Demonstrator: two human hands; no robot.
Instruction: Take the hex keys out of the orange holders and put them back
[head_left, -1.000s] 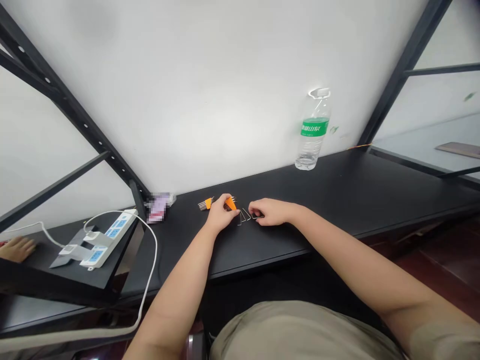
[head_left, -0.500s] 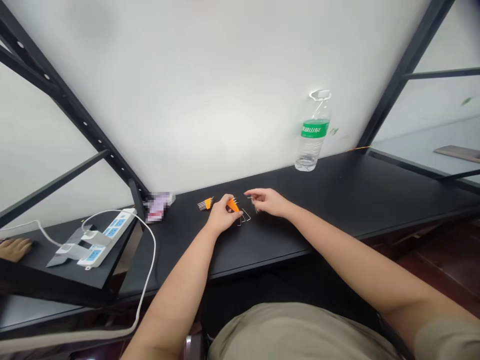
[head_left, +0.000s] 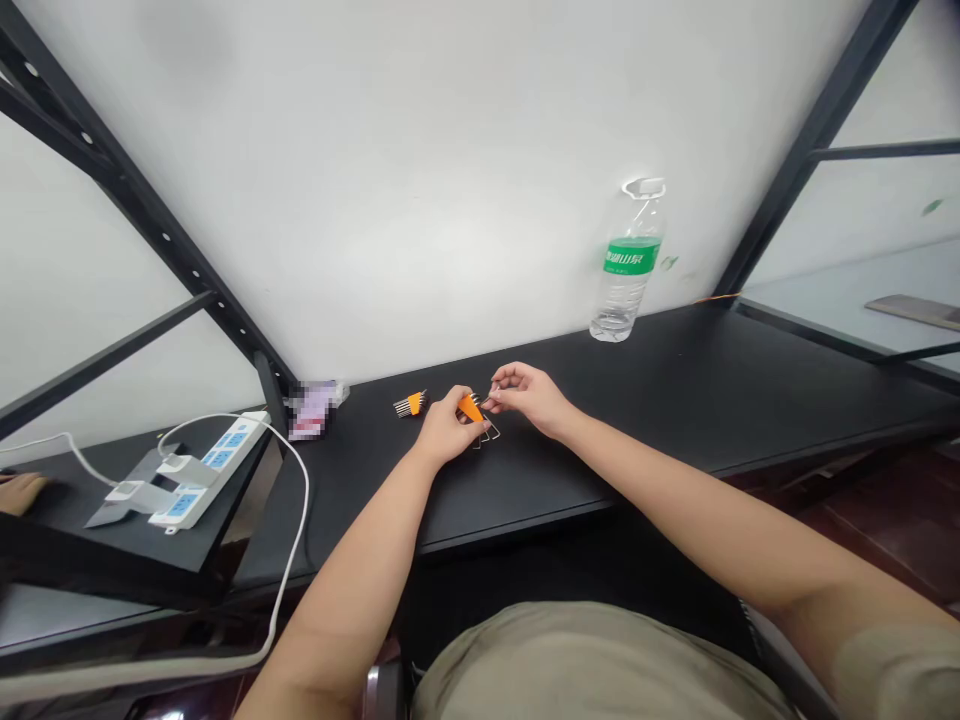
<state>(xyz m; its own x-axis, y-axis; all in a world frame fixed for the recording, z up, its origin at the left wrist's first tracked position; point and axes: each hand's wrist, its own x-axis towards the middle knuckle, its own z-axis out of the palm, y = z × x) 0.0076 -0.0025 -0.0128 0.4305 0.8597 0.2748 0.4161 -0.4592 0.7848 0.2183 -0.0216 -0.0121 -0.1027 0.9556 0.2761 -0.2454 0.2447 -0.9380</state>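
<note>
Mid-frame, the right hand (head_left: 529, 396), pinching a hex key (head_left: 487, 402), has shifted over to the orange hex-key holder (head_left: 470, 408) clasped in the left hand (head_left: 445, 427), apparently bringing both within fitting reach.

The held holder (head_left: 471, 407) is orange, the hex keys (head_left: 492, 427) silvery, the tabletop (head_left: 690, 385) black, the bottle label (head_left: 632, 257) white-lettered green.

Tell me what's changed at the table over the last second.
The right hand has lifted a bent metal key off the table and brought it up and left, to the orange holder; whether it has gone in is unclear. The left hand still grips that holder. The loose bent keys, second orange holder and water bottle stayed put.
</note>
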